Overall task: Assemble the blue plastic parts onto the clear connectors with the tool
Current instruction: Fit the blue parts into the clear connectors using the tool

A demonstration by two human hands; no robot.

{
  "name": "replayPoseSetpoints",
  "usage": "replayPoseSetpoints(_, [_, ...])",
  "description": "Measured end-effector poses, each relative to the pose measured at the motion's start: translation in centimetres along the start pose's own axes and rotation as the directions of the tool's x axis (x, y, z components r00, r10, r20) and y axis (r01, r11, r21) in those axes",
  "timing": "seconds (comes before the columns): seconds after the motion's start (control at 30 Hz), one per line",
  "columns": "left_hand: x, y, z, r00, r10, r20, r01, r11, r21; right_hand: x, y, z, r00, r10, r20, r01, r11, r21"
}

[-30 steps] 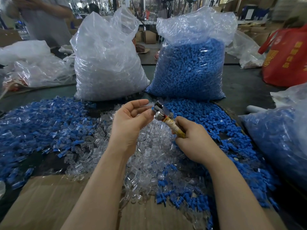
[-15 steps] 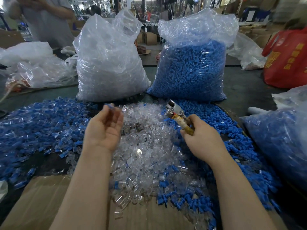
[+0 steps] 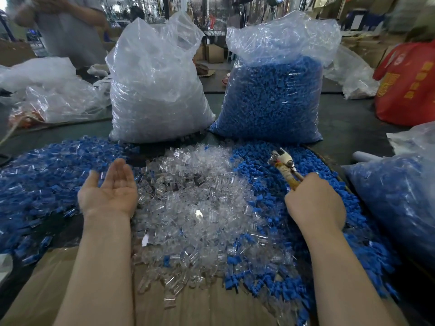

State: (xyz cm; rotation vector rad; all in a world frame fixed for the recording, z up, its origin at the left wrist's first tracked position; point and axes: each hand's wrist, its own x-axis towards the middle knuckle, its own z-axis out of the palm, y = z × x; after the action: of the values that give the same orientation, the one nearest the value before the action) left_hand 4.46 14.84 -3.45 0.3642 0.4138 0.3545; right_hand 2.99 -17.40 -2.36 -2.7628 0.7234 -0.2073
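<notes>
Head view: the left hand (image 3: 110, 191) lies palm up, its grip slack and empty, over the assembled pieces (image 3: 42, 175). The right hand (image 3: 314, 203) grips the tool (image 3: 283, 165) above the blue parts (image 3: 256, 168), beside the clear connectors (image 3: 193, 196) heaped on the worktop (image 3: 348, 128).

A factory packing floor: big plastic sacks of clear parts (image 3: 157, 90) and blue parts (image 3: 270, 100) stand on a worktable (image 3: 348, 128), cardboard boxes (image 3: 213, 52) stacked behind.
</notes>
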Motion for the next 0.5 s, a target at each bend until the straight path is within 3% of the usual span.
replayPoseSetpoints(0.03, [-0.2,-0.4,0.5,1.000,0.006,0.004,-0.006,0.998,0.061,0.0,0.0,0.0,1.000,0.013,0.010,-0.013,1.000,-0.009])
replayPoseSetpoints(0.1, [-1.6,-1.1,1.8,0.997,0.014,0.082,-0.046,0.914,0.403,0.0,0.1,0.2,0.999,0.027,0.035,-0.025,0.999,-0.037])
replayPoseSetpoints(0.17, [-3.0,-2.6,2.8,0.981,0.015,0.196,-0.163,0.617,0.770,0.1,0.2,0.3,0.997,0.028,0.065,-0.023,0.997,-0.079])
replayPoseSetpoints(0.23, [-3.9,-3.9,3.3,0.949,-0.040,0.314,-0.292,0.266,0.919,0.2,0.2,0.3,0.997,0.012,0.071,-0.005,0.996,-0.093])
replayPoseSetpoints(0.3, [-4.5,-5.1,3.5,0.918,-0.158,0.365,-0.378,-0.065,0.923,0.2,0.3,0.4,0.998,-0.017,0.057,0.022,0.996,-0.081])
replayPoseSetpoints(0.4, [-5.0,-6.5,3.7,0.924,-0.239,0.298,-0.380,-0.491,0.784,0.1,0.2,0.6,0.997,-0.043,0.065,0.047,0.997,-0.063])
replayPoseSetpoints(0.47, [-5.0,-6.8,3.8,0.929,-0.186,0.320,-0.360,-0.662,0.658,0.1,0.2,0.7,0.996,-0.048,0.073,0.052,0.997,-0.056])
replayPoseSetpoints(0.5, [-5.0,-6.7,3.8,0.925,-0.160,0.344,-0.354,-0.693,0.628,0.2,0.2,0.8,0.996,-0.053,0.071,0.057,0.997,-0.056])
